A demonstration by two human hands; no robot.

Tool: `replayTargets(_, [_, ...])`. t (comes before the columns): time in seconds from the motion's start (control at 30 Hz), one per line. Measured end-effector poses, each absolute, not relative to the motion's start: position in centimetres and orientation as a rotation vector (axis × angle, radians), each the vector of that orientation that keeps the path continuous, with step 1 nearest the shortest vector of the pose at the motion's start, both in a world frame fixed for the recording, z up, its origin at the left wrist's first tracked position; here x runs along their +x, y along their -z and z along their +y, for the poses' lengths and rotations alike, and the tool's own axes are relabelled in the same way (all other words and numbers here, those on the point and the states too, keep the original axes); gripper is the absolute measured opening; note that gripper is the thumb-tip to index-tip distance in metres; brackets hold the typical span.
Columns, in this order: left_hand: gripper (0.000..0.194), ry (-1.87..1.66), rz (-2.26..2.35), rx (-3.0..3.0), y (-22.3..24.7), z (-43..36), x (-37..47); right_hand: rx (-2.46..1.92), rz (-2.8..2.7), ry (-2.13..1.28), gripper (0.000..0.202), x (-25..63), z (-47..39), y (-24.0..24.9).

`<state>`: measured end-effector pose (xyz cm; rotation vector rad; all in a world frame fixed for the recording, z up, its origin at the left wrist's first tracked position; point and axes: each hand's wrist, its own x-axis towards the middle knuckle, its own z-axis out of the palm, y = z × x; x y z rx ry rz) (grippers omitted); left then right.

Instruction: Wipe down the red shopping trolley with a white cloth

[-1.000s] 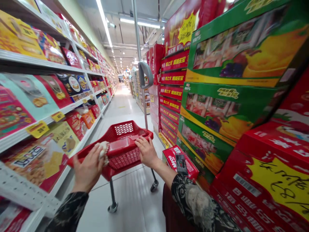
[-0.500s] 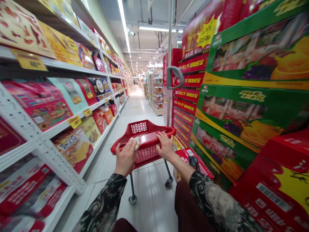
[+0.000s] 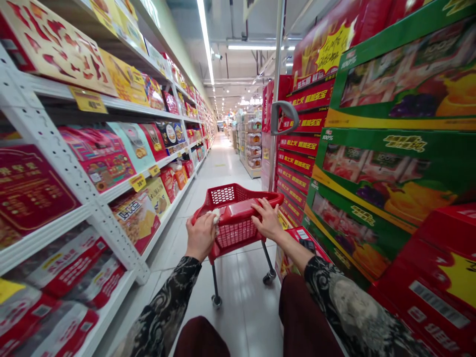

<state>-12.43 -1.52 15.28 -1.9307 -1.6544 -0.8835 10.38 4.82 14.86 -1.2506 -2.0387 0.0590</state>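
Observation:
A small red plastic shopping cart [image 3: 238, 233] on dark metal legs with casters stands on the aisle floor in front of me. At the left end of its handle, my left hand [image 3: 201, 235] is closed on a crumpled white cloth [image 3: 216, 216], pressed against the red rim. Only a bit of the cloth shows beside the fingers; it may be tissue. My right hand [image 3: 267, 218] grips the right part of the handle, its fingers draped over the top. The cart's broad red handle panel [image 3: 238, 212] lies between both hands.
White shelving [image 3: 111, 196] with boxed and bagged snacks lines the left side. On the right rise stacked green cartons [image 3: 372, 168] and red cartons [image 3: 297, 144]. A metal pole with a grey loop handle [image 3: 285, 118] stands beside them. The tiled aisle [image 3: 219, 158] runs ahead.
The view has turned slightly left, so the cart, shelves and cartons appear farther right. Both hands remain on the cart handle, the left hand still with the white cloth.

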Motion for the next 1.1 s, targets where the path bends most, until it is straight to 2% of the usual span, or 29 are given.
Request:
replayTargets(0.27, [0.036, 0.824, -1.573, -2.082, -16.1, -1.8, -7.0, -1.118, -2.091, -0.003, 0.038, 8.2, 3.3, -14.8])
replayTargets(0.53, [0.035, 0.788, -1.68, -1.981, -15.7, -3.9, -11.8, -1.088, -2.002, -0.088, 0.034, 7.1, 2.7, -13.3])
replayTargets(0.83, [0.034, 0.795, -1.49, -2.061, -15.7, -2.9, -7.2, -1.064, -1.951, -0.041, 0.033, 4.4, 1.1, -13.9])
replayTargets(1.1, [0.033, 0.828, -1.529, -2.056, -15.4, -5.8, -10.6, -0.844, -1.983, -0.074, 0.035, 7.7, 1.8, -13.0])
